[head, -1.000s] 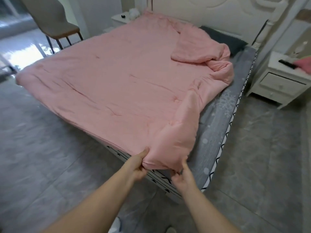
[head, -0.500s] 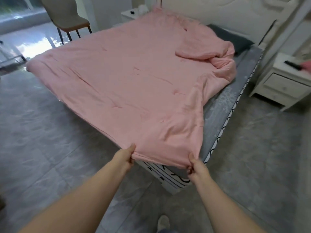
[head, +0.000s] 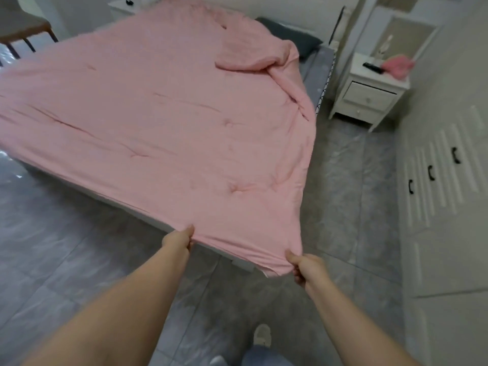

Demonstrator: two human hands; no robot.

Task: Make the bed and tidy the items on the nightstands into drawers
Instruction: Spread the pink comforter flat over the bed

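A pink quilt lies spread over the bed, its far right corner still folded back near a dark grey pillow. My left hand pinches the quilt's near edge. My right hand grips the near right corner, which hangs past the foot of the bed. A strip of grey sheet shows on the bed's right side. The right white nightstand carries a black remote and a pink item. The left nightstand stands at the far corner with a small dark object on top.
A white wardrobe with black handles lines the right wall. A brown chair stands at the far left. Grey tiled floor runs between bed and wardrobe. My shoe is below.
Both hands have pulled the quilt's near corner outward and to the right; it now covers most of the grey sheet that showed earlier. My view has shifted right toward the wardrobe.
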